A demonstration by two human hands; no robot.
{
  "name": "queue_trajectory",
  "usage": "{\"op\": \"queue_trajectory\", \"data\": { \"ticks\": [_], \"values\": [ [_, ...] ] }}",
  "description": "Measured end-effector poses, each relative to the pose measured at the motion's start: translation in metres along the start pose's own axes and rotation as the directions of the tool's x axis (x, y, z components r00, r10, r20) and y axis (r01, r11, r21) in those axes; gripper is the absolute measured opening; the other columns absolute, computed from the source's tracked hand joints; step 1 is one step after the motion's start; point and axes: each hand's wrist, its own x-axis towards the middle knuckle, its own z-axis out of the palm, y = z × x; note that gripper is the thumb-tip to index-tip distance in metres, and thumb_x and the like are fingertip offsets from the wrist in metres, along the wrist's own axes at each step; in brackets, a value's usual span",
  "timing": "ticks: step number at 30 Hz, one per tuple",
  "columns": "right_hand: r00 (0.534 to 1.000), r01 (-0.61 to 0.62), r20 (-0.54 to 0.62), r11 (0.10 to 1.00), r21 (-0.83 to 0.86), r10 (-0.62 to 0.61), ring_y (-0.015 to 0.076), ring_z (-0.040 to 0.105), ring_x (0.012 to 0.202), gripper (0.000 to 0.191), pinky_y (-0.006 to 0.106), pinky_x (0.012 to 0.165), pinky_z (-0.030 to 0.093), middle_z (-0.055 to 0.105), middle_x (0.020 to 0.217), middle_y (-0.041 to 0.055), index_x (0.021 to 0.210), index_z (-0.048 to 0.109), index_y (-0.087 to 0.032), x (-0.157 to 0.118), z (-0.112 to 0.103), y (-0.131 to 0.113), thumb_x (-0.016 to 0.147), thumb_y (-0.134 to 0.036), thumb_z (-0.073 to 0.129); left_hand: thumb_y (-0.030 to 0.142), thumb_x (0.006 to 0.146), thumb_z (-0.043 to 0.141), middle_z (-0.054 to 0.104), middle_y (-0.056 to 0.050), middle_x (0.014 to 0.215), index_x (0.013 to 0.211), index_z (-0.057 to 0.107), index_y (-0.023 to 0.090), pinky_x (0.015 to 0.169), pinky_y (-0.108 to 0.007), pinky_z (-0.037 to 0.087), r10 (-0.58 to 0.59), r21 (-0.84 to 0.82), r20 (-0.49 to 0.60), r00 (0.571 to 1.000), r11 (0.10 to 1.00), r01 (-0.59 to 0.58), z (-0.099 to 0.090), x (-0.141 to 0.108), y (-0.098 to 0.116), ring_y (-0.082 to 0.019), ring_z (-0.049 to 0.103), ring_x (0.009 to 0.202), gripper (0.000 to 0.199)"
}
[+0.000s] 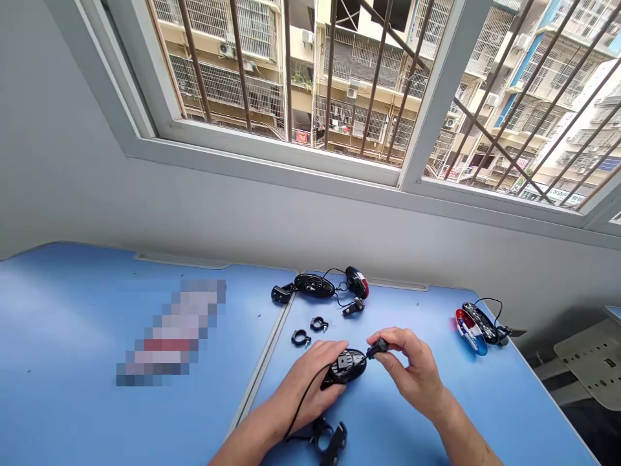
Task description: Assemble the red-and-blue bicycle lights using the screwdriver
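Lower centre: cable (305,393) drapes over left grip (306,377); lifting that could snag it and drag the clamp (337,441). Right grip (412,370) pinches the plug (378,347) (switch, maybe) by the tips only: could slip under a hard tug. Unit (350,364) lies inside the left grip, closed round it, plug just beyond its right end.
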Motion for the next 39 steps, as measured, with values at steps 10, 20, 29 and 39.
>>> {"op": "queue_trajectory", "data": {
  "ticks": [10, 20, 29, 39],
  "values": [
    [0.997, 0.031, -0.068, 0.992, -0.121, -0.039, 0.017, 0.069, 0.083, 0.039, 0.028, 0.064, 0.062, 0.069, 0.094, 0.0063, 0.126, 0.052, -0.026, -0.004, 0.002, 0.011, 0.091, -0.01, 0.05, 0.007, 0.067, 0.056, 0.066, -0.006, 0.111, 0.117, 0.054, 0.021, 0.091, -0.037, 0.047, 0.05, 0.028, -0.005, 0.999, 0.998, -0.05, -0.001, 0.0, 0.004, -0.024, 0.057, 0.099, 0.052],
    [0.986, -0.056, 0.157, 0.998, -0.022, 0.059, 0.0183, 0.066, 0.104, 0.043, 0.032, 0.083, 0.06, 0.066, 0.119, 0.0069, 0.128, 0.049, -0.029, -0.003, -0.024, 0.007, 0.092, -0.006, 0.045, 0.008, 0.066, 0.059, 0.065, -0.005, 0.111, 0.117, 0.054, 0.022, 0.091, -0.037, 0.046, 0.028, 0.01, -0.005, 1.0, 1.0, -0.028, 0.004, -0.002, -0.004, -0.024, 0.056, 0.099, 0.052],
    [0.994, -0.042, 0.105, 0.999, -0.003, 0.042, 0.0156, 0.068, 0.092, 0.039, 0.028, 0.077, 0.061, 0.07, 0.102, 0.0045, 0.124, 0.053, -0.029, -0.003, -0.02, 0.011, 0.09, -0.008, 0.052, 0.007, 0.068, 0.057, 0.065, -0.004, 0.109, 0.116, 0.053, 0.022, 0.087, -0.036, 0.048, 0.042, 0.034, -0.007, 0.999, 0.999, -0.042, 0.003, 0.001, -0.003, -0.024, 0.057, 0.096, 0.051],
    [0.998, 0.027, -0.059, 0.998, -0.057, -0.031, 0.016, 0.066, 0.076, 0.035, 0.029, 0.062, 0.061, 0.064, 0.086, 0.003, 0.118, 0.054, -0.027, -0.002, -0.002, 0.013, 0.087, -0.011, 0.06, 0.007, 0.068, 0.055, 0.066, -0.004, 0.107, 0.111, 0.056, 0.022, 0.086, -0.035, 0.048, 0.035, 0.06, 0.022, 0.999, 0.998, -0.036, -0.003, 0.003, 0.004, -0.024, 0.058, 0.096, 0.046]
  ]
}}
